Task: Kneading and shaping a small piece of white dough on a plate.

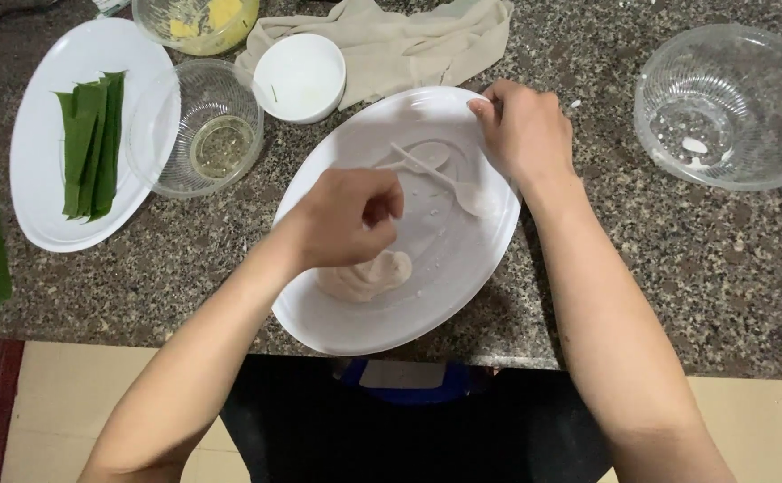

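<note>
1. Left hand (348,219): fingers curled inward, grip loosely closed, held over the pale dough lump (368,275). Fingertips sit at or just above the lump's upper end; cannot tell whether they pinch any of it.
2. Right hand (523,134): grip pressed onto the far rim of the white oval plate (337,317), fingertips bent over the edge, thumb side hidden.
3. Dough lump: lies in the plate's near-left part, below the left hand. Soft elongated mass, long axis running roughly from lower left to upper right, the right end rounded.
4. White plastic spoon (449,181): lies flat in the plate, just beside the right hand. Bowl toward the right rim, handle pointing up-left; long axis diagonal.
5. Plate: sits at the desk's (677,268) near edge, speckled stone; its long axis tilts from lower left to upper right.
6. Around it: small white bowl (300,76) and beige cloth (400,40) beyond the plate; clear bowl with yellowish liquid (198,130) to the left; a second white plate (42,179) carrying green leaf strips (91,148); large clear bowl (731,103) well apart at right.
</note>
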